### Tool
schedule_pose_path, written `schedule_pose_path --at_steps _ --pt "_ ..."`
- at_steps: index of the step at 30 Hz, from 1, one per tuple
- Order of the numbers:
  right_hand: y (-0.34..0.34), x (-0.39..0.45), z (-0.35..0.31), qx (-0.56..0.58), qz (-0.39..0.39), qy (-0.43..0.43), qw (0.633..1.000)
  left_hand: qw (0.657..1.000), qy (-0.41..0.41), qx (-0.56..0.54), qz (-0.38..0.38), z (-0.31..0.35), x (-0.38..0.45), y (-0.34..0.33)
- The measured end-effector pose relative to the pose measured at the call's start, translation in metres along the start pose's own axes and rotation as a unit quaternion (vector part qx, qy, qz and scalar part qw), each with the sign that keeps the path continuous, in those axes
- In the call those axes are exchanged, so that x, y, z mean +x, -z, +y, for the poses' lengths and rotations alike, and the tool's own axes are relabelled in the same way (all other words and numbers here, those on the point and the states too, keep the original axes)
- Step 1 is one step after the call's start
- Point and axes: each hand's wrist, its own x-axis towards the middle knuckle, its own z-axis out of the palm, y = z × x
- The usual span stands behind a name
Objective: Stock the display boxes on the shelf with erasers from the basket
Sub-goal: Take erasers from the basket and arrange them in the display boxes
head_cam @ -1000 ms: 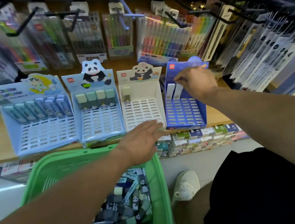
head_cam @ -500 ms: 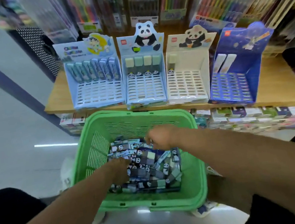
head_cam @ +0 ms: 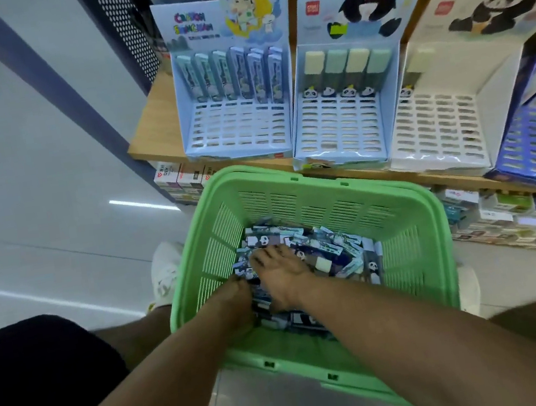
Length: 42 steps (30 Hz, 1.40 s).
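Both hands down in the green basket (head_cam: 399, 218), on the eraser pile (head_cam: 332, 252).
Right hand (head_cam: 281, 269) lies flat, fingers spread on the erasers. Left hand (head_cam: 238, 293) buried in the pile, grip can't tell. Display boxes (head_cam: 239, 131) sit on the wooden shelf (head_cam: 149, 126) beyond, mostly unfilled.

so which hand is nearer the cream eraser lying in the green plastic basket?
Right. The right hand rests just left of the cream eraser; the left hand is farther left.
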Motion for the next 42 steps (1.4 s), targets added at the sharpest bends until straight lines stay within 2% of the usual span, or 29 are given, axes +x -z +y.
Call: schedule_pose_path --at_steps 2,3,4,6,13,17,20,27,32,34,37,42 --pt "-0.003 0.004 -0.011 -0.021 -0.006 -0.018 1.000 0.995 0.024 0.098 0.016 -0.027 0.029 -0.023" --pt "-0.003 0.005 -0.014 -0.015 -0.017 -0.033 0.999 0.993 0.046 0.107 0.012 -0.038 0.033 -0.033" --pt "-0.004 0.005 -0.017 -0.002 -0.028 -0.049 0.998 0.991 0.073 0.109 0.017 -0.043 0.034 -0.035" --pt "-0.006 0.006 -0.021 0.031 -0.035 -0.084 0.995 0.991 0.076 0.102 0.038 -0.047 0.039 -0.037" --pt "-0.020 -0.006 -0.024 0.060 -0.072 -0.152 0.984 0.991 0.030 0.079 0.102 -0.048 0.045 -0.041" --pt "-0.033 -0.015 -0.015 0.101 -0.062 -0.144 0.982 0.991 0.032 0.090 0.095 -0.049 0.045 -0.042" --pt "-0.031 -0.024 -0.004 0.166 -0.066 -0.103 0.979 0.991 0.018 0.110 0.072 -0.049 0.047 -0.045" --pt "-0.019 -0.035 0.020 0.255 -0.132 -0.068 0.956 0.988 0.032 0.149 0.013 -0.036 0.047 -0.041" --pt "-0.020 -0.049 0.035 0.280 -0.179 -0.094 0.938 0.987 0.025 0.156 0.033 -0.028 0.049 -0.041" --pt "-0.019 -0.059 0.042 0.276 -0.203 -0.098 0.934 0.989 0.028 0.142 0.022 -0.030 0.052 -0.043" --pt "-0.021 -0.072 0.055 0.292 -0.210 -0.119 0.926 0.997 0.041 0.066 0.011 -0.026 0.057 -0.044" --pt "-0.015 -0.087 0.075 0.390 -0.168 -0.151 0.893 0.990 0.085 -0.088 0.073 -0.009 0.062 -0.040"
